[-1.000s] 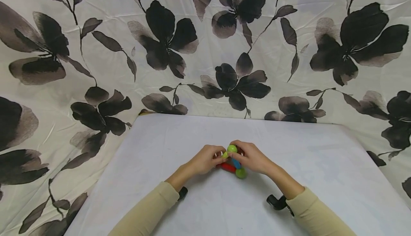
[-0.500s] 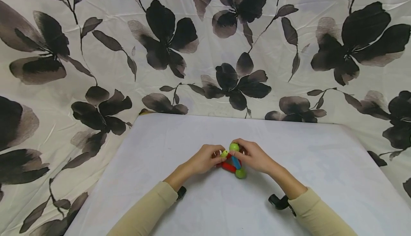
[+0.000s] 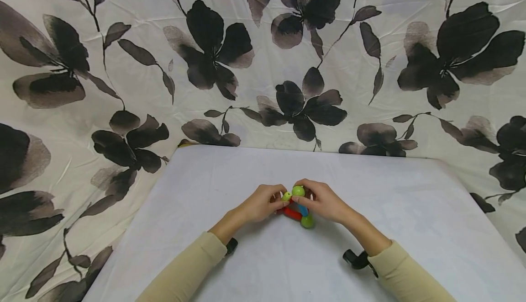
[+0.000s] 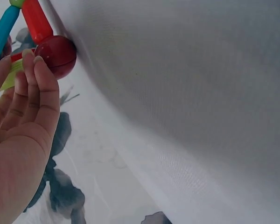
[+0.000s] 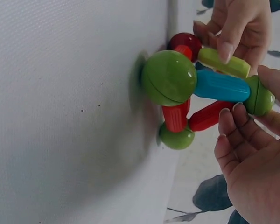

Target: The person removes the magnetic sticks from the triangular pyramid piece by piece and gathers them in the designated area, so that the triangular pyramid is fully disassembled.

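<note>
Near the middle of the table, both hands work on a pyramid-like frame of toy balls and rods. My left hand [image 3: 262, 203] pinches a yellow-green rod [image 5: 224, 62], whose lower end meets a dark red ball [image 5: 185, 45]. The top green ball [image 5: 260, 96] is held between the thumb and fingers of my right hand [image 3: 325, 202]. The rod's upper end lies close to that ball; whether they touch I cannot tell. A blue rod [image 5: 221, 85] joins the top ball to a larger-looking green ball [image 5: 169, 78] on the table. Red rods [image 5: 176, 116] run between the lower balls.
The frame stands on a white-covered table [image 3: 263, 265]. Behind the table's far edge hangs a floral cloth [image 3: 255, 124]. Black wrist devices [image 3: 356, 260] sit under both cuffs.
The top green ball in my right hand moved slightly up and right, apart from the yellow-green rod, then came back down and left beside it. My left hand stays almost still.
</note>
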`<state>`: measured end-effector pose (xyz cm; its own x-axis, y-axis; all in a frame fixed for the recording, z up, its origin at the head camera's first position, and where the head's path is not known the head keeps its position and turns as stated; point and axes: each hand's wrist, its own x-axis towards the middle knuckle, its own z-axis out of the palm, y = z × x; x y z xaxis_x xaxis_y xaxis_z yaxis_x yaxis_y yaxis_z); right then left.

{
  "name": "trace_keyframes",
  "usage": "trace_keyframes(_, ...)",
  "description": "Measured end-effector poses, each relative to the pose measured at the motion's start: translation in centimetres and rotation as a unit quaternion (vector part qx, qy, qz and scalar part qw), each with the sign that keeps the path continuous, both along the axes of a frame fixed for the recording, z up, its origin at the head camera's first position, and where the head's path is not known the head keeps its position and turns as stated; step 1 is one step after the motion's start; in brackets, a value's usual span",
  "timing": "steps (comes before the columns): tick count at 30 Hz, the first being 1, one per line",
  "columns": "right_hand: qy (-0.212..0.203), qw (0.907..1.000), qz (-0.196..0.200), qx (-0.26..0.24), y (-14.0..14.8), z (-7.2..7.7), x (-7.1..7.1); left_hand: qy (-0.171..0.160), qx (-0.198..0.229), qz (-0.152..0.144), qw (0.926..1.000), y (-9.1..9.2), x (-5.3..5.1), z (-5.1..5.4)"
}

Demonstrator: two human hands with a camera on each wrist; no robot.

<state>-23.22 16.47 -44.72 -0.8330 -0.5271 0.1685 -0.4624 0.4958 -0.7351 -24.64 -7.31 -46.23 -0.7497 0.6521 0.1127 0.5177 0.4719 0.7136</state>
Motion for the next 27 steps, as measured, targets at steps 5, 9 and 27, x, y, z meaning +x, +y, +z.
trace_keyframes(5,0.001,1.0,0.0,0.001,0.2,-0.1,0.0,-0.004,-0.012,0.001,0.9999,-0.1,-0.1,0.0)
trace_keyframes(9,-0.002,1.0,-0.005,0.003,0.5,-0.1,0.1,-0.012,-0.012,0.002,0.9999,-0.3,-0.1,0.2)
trace_keyframes(27,-0.02,0.9992,-0.035,0.005,2.5,0.0,0.7,-0.02,-0.03,0.023,0.9991,-1.2,0.3,0.2)
